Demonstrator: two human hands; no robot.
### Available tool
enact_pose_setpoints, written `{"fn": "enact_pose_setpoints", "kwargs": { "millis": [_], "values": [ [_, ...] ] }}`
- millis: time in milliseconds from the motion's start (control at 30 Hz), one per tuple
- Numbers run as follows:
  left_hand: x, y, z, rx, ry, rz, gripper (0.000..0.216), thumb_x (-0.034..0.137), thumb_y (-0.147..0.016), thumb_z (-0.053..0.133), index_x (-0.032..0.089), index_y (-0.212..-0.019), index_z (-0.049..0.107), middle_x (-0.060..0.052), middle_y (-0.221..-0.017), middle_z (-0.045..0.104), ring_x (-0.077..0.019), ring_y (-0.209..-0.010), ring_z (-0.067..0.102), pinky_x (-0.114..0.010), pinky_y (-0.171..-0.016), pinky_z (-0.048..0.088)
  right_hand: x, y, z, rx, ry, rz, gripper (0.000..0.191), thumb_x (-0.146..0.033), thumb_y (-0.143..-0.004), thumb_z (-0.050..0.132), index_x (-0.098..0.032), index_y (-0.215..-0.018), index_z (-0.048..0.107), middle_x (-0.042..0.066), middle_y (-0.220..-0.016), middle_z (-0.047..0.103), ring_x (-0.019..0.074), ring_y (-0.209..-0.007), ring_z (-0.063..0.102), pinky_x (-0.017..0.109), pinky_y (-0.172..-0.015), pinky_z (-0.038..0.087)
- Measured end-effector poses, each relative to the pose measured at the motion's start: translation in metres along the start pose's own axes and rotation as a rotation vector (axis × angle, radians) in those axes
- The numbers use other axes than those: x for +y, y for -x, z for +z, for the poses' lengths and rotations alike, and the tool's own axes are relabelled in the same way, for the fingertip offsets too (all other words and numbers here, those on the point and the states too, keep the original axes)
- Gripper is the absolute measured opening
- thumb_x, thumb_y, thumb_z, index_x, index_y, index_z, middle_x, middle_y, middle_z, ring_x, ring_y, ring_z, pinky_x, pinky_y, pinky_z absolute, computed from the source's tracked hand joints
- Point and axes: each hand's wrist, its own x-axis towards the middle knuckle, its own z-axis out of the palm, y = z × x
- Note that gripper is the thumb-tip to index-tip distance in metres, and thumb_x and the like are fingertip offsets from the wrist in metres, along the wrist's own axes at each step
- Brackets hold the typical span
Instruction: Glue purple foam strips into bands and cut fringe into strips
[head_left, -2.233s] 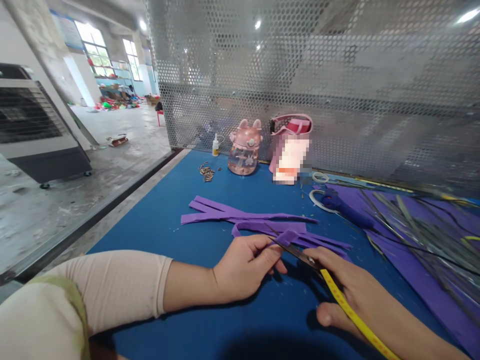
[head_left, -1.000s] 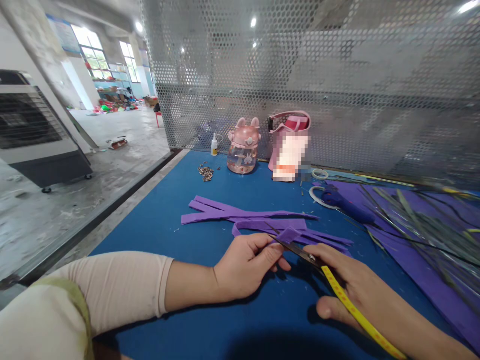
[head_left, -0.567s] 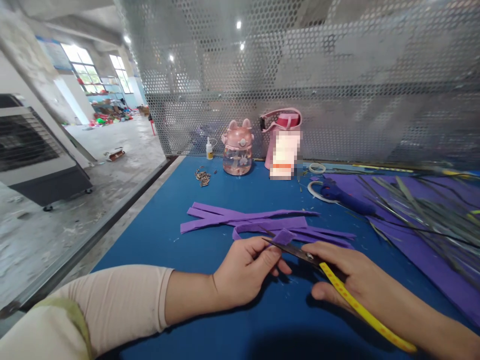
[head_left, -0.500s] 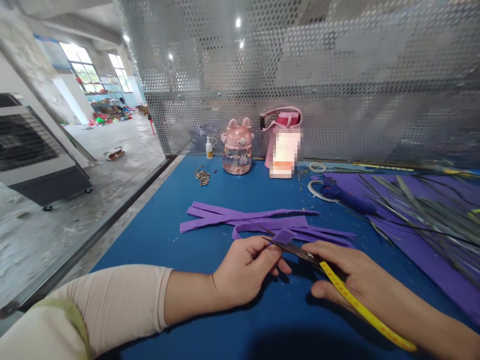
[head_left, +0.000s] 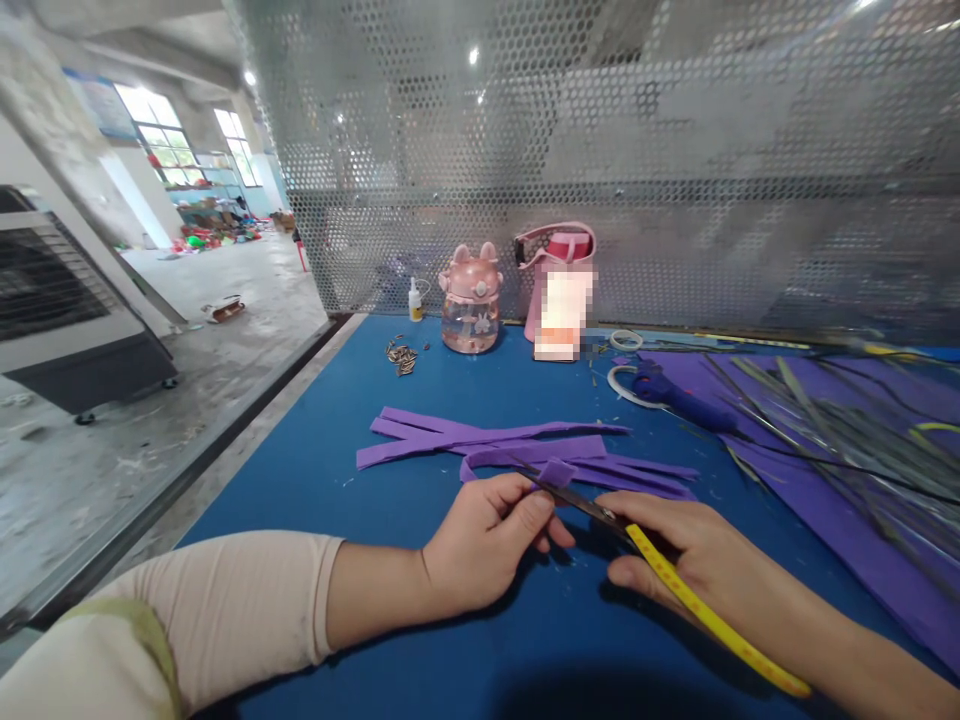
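Between thumb and fingers, my left hand (head_left: 486, 545) pinches the end of a purple felt-like strip (head_left: 556, 472). My right hand (head_left: 694, 545) is wrapped around a pair of scissors (head_left: 609, 516) with a yellow-covered handle. Their blades point left and lie across the strip, close to my left fingertips. Just beyond my hands, several more purple strips (head_left: 420, 440) lie loosely crossed on the blue table (head_left: 300, 480). Part of the held strip is hidden behind the blades and my fingers.
At the back stand a small glue bottle (head_left: 415, 300), a clear pink-lidded bottle (head_left: 470, 310) and a pink flask (head_left: 534, 305) behind a blurred-out upright panel (head_left: 562, 310). Small dark bits (head_left: 403, 357) lie nearby. Rightward are a blue glue gun (head_left: 686, 402), purple sheet (head_left: 832, 540) and green stems (head_left: 832, 430).
The scissor blades have come closer together on the strip, and my right hand has moved slightly left. My left hand keeps its pinch. The whole view has shifted a little.
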Motion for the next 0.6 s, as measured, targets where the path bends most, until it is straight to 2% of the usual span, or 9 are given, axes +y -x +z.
{"fn": "enact_pose_setpoints", "kwargs": {
  "millis": [400, 600],
  "values": [
    [0.0013, -0.001, -0.0007, 0.012, 0.031, -0.032, 0.05, 0.059, -0.085, 0.052, 0.011, -0.076, 0.063, -0.008, -0.072, 0.067, -0.0108, -0.062, 0.054, -0.023, -0.063, 0.046, 0.004, -0.0043, 0.0013, -0.012, 0.02, -0.012, 0.029, -0.049, -0.079, 0.064, -0.024, -0.094, 0.067, 0.001, -0.08, 0.069, 0.0166, -0.064, 0.06, 0.027, -0.06, 0.049],
    [0.0003, -0.0008, -0.0009, -0.011, 0.024, -0.008, 0.046, 0.054, -0.087, 0.052, 0.011, -0.075, 0.063, -0.009, -0.073, 0.068, -0.0098, -0.062, 0.053, -0.022, -0.063, 0.046, 0.0039, 0.0018, -0.0012, -0.052, -0.006, 0.028, 0.029, -0.046, -0.08, 0.063, -0.023, -0.098, 0.068, 0.001, -0.08, 0.07, 0.0167, -0.064, 0.061, 0.026, -0.058, 0.049]
  ]
}}
